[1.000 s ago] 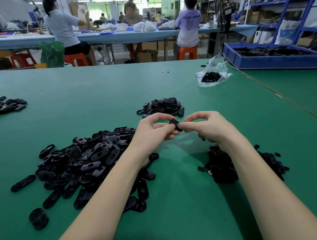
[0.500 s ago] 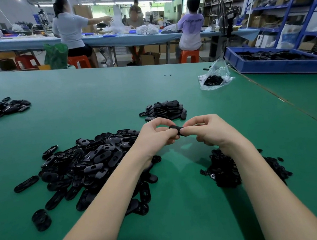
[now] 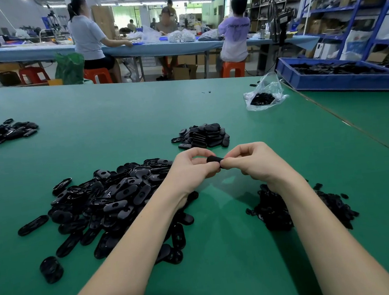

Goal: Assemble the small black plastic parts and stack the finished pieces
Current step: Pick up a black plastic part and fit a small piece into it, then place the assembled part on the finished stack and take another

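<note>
Fingers [image 3: 205,167] of both hands around one black part [image 3: 214,159]

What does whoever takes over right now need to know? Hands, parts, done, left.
Left hand and right hand: both pinch one black part between them, above the green table.
Loose oval pieces: big pile at left. Smaller bits: pile under the right wrist.
Done: small finished stack just beyond the hands.
Left: finish the held part, add it to the stack, then work through both piles.
</note>
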A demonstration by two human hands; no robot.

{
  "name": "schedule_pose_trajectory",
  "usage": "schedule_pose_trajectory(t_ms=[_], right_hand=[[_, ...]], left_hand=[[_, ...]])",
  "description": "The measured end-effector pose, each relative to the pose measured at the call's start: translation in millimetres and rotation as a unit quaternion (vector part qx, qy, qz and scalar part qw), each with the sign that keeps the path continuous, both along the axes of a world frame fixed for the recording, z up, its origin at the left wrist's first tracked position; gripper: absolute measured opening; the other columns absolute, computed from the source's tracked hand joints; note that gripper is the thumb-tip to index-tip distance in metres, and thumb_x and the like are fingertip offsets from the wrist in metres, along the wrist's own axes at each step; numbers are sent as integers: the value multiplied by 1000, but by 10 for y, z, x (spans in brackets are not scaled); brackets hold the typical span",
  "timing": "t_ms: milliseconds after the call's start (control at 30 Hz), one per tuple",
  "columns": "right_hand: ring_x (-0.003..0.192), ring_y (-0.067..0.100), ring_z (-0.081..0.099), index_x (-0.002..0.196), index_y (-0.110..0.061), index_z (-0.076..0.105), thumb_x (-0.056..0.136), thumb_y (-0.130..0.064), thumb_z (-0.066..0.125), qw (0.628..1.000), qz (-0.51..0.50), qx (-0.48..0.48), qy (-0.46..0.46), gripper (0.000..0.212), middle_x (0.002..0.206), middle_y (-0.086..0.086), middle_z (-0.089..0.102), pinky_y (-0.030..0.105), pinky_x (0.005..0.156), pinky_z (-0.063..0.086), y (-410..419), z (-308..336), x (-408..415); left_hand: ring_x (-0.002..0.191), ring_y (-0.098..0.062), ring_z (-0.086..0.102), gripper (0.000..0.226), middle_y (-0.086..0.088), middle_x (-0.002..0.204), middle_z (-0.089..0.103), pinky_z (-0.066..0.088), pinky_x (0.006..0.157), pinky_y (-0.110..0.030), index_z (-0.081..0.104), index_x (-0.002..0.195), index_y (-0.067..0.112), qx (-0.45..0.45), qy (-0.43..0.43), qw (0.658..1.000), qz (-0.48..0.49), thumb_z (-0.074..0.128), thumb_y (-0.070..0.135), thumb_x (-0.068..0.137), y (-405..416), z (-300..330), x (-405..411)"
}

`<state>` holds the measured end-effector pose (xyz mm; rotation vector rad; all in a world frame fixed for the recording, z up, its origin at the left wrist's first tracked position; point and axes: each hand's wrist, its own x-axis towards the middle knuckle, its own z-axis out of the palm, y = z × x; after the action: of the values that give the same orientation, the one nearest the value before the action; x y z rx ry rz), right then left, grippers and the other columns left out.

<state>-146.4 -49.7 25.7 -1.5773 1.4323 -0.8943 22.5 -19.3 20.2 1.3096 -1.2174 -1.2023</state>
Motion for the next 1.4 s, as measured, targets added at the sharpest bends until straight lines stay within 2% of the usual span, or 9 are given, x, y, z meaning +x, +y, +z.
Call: schedule_pose_trajectory(t_ms=[500,633,700,800,933,1033,1100,1267,1400], right_hand=[[45,2,41,65,-20,65,69,-24,85,999,-15,-47,-24,20,49,-17,50,12,46,33,13,-55,61],[43,3,42,73,-22,71,82,-20,82,996,-6,-14,-87,15,56,-14,55,11,43,33,-17,-31,-33],[44,6,42,77,-23,73,82,-22,83,996,-1,5,-85,11,63,-8,57,13,42,32,-16,-17,-75],[48,6,51,88,-23,75,81,-30,83,997,-2,25,-72,12,74,-8,70,15,46,36,-1,-3,-100],[53,4,62,97,-24,74,87,-33,78,995,-30,28,-91,14,89,-9,79,23,57,43,-11,18,-177],[53,3,62,100,-24,72,92,-31,73,994,-36,42,-93,11,88,-12,79,17,53,45,-22,15,-266],[52,3,61,101,-23,72,93,-29,71,994,-37,48,-94,10,87,-12,79,17,52,44,-30,0,-302],[52,5,60,103,-21,72,92,-30,72,995,-15,65,-78,14,90,-8,80,20,53,39,-51,-46,-292],[51,5,58,101,-21,73,92,-32,73,994,0,71,-84,14,91,-8,80,18,50,37,-69,-55,-297]], left_hand=[[79,-16,69,18,-4,85,76,53,87,-31,65,94,20,-28,-9,999,40,74,6,85,6,-77,-80],[82,-8,73,26,6,88,77,55,81,-23,64,100,35,-116,-136,984,-19,72,14,86,-11,-20,52],[76,-3,69,23,10,89,75,49,74,-11,67,96,35,-156,-215,964,-4,71,14,85,-27,-32,68],[68,-4,63,18,15,95,70,43,67,-6,67,94,32,-207,-280,937,0,73,16,85,-56,-88,54],[64,-6,56,15,10,96,65,47,77,-17,70,95,27,-234,-356,904,37,74,19,84,-270,-119,14],[85,-13,61,18,7,94,66,51,87,-33,67,100,26,-169,-388,904,64,73,20,84,-525,-97,-61],[97,-20,61,20,6,97,66,51,84,-34,63,102,25,-130,-419,896,73,70,21,84,-678,-84,-118],[110,-29,59,17,-6,115,64,43,83,-34,59,108,22,-110,-536,834,74,64,26,92,-950,-102,-230],[111,-33,58,23,-10,117,62,47,85,-39,57,113,16,-121,-557,818,74,63,28,94,-978,-119,-248]])
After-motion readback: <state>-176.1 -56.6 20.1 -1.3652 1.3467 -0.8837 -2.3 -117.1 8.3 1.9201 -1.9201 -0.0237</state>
